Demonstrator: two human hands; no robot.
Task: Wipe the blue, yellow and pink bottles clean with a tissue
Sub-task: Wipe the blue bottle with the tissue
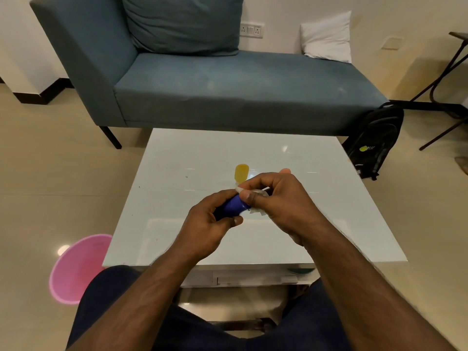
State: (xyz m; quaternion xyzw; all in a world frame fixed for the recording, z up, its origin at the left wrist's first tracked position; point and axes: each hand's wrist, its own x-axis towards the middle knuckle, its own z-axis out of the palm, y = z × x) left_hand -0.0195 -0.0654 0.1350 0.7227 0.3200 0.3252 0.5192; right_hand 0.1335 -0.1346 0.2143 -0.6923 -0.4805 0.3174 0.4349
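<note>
blue bottle (234, 205) is gripped by left hand (210, 224) fingers. right hand (276, 201) fingers pinch tissue (253, 192) against it. yellow bottle (241, 172) lies on counter (177, 173).

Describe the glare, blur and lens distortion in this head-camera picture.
Head view: ceiling lights glare off the glossy white table and off the floor beside the pink bin; the wide lens bows the sofa and table edges; the yellow bottle looks soft, and so does the tissue in the right hand.
</note>
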